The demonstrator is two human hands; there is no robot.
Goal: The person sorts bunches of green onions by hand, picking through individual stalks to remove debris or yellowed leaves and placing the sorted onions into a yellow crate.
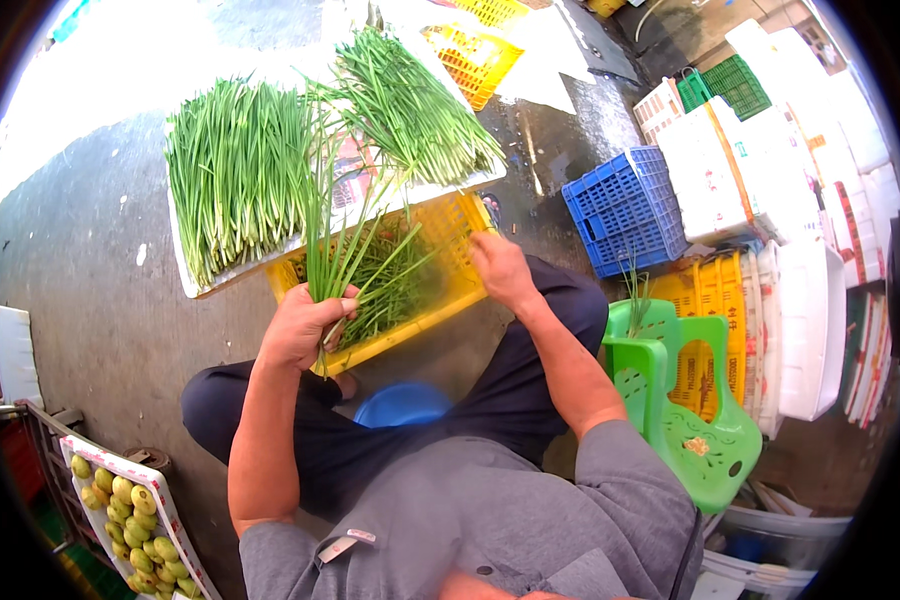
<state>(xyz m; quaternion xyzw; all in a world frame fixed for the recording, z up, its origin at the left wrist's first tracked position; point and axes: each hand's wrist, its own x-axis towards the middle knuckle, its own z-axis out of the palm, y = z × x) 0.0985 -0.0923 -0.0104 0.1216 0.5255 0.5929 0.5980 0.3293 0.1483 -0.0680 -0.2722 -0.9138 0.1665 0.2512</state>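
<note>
My left hand [308, 322] is closed around the lower ends of a small bunch of spring onions [322, 255], their green leaves pointing up and away from me. Beneath it stands a yellow plastic crate [410, 334] holding loose green stalks and trimmings [380, 285]. Over the crate's right side, my right hand [500, 268] has its fingers curled in; whatever they may hold is hidden. Beyond the crate, a white foam tray [195, 285] carries two big piles of spring onions, one on the left [238, 170] and one on the right [410, 110].
A blue stool [403, 403] shows between my legs. To the right are a green plastic chair [705, 455], a blue crate [625, 210], yellow crates [705, 300] and stacked white foam boxes [705, 165]. A tray of green-yellow fruit [135, 520] sits at lower left.
</note>
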